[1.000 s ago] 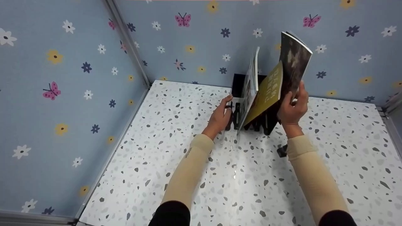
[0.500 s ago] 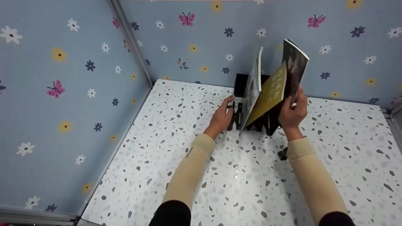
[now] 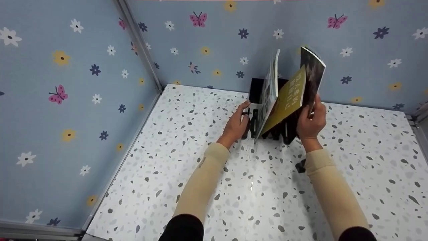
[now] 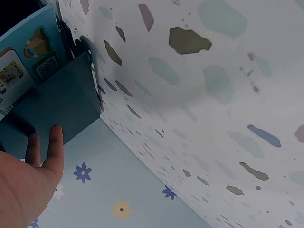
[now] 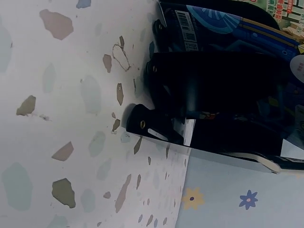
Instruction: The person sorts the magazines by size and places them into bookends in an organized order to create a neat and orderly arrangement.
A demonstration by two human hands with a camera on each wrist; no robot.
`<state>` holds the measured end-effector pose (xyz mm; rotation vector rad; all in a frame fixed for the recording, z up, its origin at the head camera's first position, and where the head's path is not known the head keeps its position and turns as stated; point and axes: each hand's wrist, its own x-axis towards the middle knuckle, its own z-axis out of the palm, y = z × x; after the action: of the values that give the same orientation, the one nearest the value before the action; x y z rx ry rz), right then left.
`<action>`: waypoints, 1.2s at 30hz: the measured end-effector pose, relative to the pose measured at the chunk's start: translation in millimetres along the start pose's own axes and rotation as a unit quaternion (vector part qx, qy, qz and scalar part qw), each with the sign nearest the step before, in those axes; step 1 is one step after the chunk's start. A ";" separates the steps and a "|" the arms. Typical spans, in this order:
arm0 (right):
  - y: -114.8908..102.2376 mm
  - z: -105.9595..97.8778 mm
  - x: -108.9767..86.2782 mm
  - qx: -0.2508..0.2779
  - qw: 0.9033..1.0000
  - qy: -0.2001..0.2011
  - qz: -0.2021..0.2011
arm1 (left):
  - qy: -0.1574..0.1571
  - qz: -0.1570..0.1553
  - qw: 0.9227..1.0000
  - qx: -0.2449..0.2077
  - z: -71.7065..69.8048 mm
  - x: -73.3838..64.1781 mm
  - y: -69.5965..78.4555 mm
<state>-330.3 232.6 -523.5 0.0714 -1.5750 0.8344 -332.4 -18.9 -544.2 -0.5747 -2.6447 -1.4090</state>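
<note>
A black book rack (image 3: 256, 91) with separate upright dividers stands at the back of the speckled table, with several thin books in it. My left hand (image 3: 235, 124) is at the rack's left end, its fingers fairly straight beside the dark end panel (image 4: 71, 99). My right hand (image 3: 311, 122) grips a dark-covered book (image 3: 312, 72) by its lower part, at the right side of the rack. Left of that book leans a yellow-green book (image 3: 287, 95). Farther left, a pale book (image 3: 267, 90) stands steeply. The right wrist view shows the dividers' black feet (image 5: 142, 121), with the hand hidden.
A small black object (image 3: 301, 165) lies on the table (image 3: 187, 134), partly behind the right sleeve. Blue walls (image 3: 200, 43) with flowers and butterflies rise behind and to the left.
My right hand has lowered the dark book and brought it slightly left, nearer the yellow-green book. The left hand stays beside the rack's end. The head view has shifted a little.
</note>
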 end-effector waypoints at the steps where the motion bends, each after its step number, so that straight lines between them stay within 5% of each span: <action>1: -0.1 0.4 -1.2 0.000 1.000 -0.002 0.000 | 0.000 -0.001 1.000 0.001 0.1 0.0 -0.2; 17: 2.9 3.8 -15.7 -0.022 1.000 0.010 -0.005 | -0.006 0.004 1.000 0.007 -0.4 -1.7 0.5; 36: 5.6 -0.6 -23.9 -0.044 0.999 -0.023 0.001 | -0.003 -0.005 1.000 0.010 -0.7 -1.0 1.0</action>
<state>-327.6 227.2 -547.3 0.0264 -1.6534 0.7694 -331.2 -19.2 -543.3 -0.5651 -2.6661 -1.3831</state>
